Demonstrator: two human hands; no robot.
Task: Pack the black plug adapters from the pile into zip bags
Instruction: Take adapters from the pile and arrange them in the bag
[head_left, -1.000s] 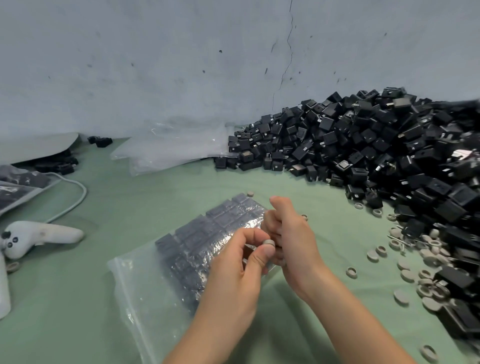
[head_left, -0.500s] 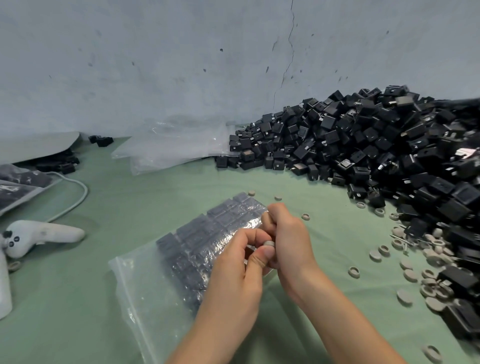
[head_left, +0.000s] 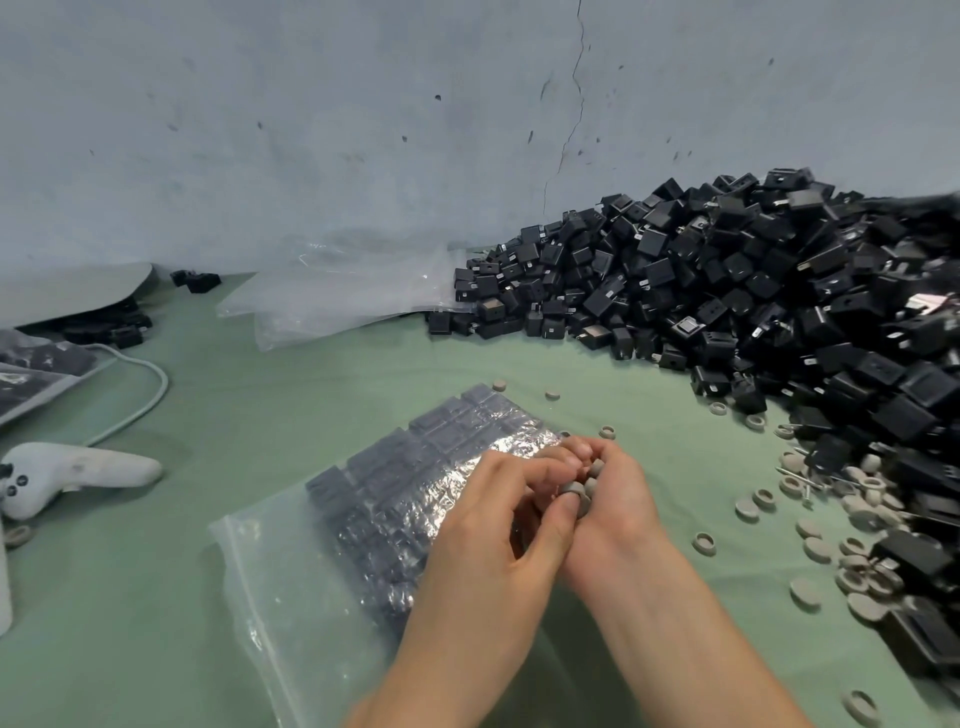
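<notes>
Nearest us, our two hands meet over the green tabletop. The left hand pinches one grey cap between thumb and forefinger. The right hand, touching it, has its fingers curled round a few more caps. Both sets of fingers are narrow, closed on those caps.

Under and to the left of the left hand, a clear zip bag lies flat on the tabletop. Black adapters are packed inside it in tidy rows toward its far end, and the near end is bare film. We cannot tell whether its zip is closed.

To the right, loose caps are strewn across the tabletop up to the foot of the pile, which fills the right side and banks against the wall.

At the left edge lies a white controller, with a white cable curving behind it. Beyond that are filled bags, cut off by the frame.

Farther back, empty bags lie at the wall's foot, their right edge touching the pile. A crack runs down the wall above them.

Any print on the bags, adapters or controller is too small for us to read.
</notes>
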